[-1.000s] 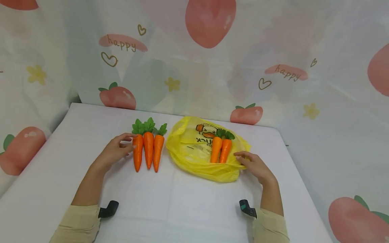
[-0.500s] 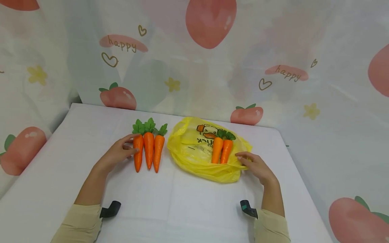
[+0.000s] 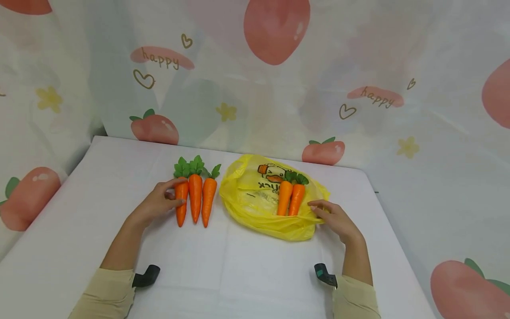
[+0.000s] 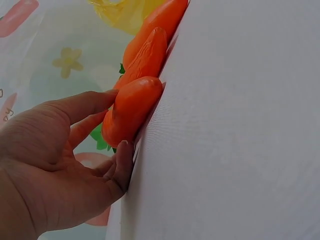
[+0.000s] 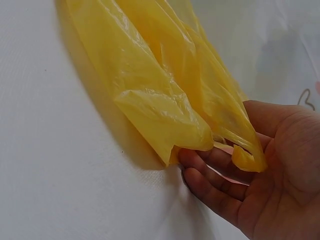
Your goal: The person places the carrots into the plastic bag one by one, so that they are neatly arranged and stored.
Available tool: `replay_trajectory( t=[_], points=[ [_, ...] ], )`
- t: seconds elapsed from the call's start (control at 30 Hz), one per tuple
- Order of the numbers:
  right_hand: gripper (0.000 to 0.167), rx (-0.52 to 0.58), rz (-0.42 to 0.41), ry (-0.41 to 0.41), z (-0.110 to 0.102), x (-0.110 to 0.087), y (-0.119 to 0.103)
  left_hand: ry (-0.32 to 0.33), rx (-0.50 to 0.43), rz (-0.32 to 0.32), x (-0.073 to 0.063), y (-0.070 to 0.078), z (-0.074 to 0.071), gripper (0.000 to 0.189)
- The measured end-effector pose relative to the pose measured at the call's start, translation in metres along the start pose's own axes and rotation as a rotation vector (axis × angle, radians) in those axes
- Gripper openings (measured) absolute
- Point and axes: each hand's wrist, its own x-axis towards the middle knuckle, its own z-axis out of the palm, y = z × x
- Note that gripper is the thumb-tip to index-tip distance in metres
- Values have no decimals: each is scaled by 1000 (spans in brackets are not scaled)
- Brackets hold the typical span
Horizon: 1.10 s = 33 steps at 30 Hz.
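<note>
Three carrots with green leafy tops lie side by side at the left in the head view. My left hand [image 3: 156, 205] has its thumb and fingers on either side of the leftmost carrot [image 4: 137, 102], still low at the white cloth. Right beside it are the middle carrot [image 3: 195, 199] and the right-hand carrot [image 3: 209, 195]. A yellow plastic bag [image 3: 255, 221] with a printed duck lies open-mouthed to their right. Two more carrots [image 3: 284, 197] sit in its mouth, lower ends hidden. My right hand [image 3: 336, 221] holds the bag's right edge between thumb and fingers.
A white cloth [image 3: 239, 274] covers the table. Behind and at the sides hangs a curtain [image 3: 247, 102] printed with peaches and flowers. Each wrist carries a black camera mount [image 3: 146, 275] over a beige sleeve [image 3: 105, 294].
My left hand has moved slightly right, and its fingers have come around the leftmost carrot. My right hand stays at the bag's edge.
</note>
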Motion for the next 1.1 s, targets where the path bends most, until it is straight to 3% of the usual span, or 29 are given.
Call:
replay_trajectory(
  t=[0.43, 0.77, 1.1],
  points=[
    [50, -12, -8, -2, 1, 0, 0, 96, 20, -16, 0, -5, 0, 64],
    [51, -4, -3, -7, 2, -2, 0, 128, -25, 13, -2, -3, -2, 68],
    [50, -26, -29, -9, 1, -1, -1, 131, -33, 1, -5, 3, -5, 67]
  ],
)
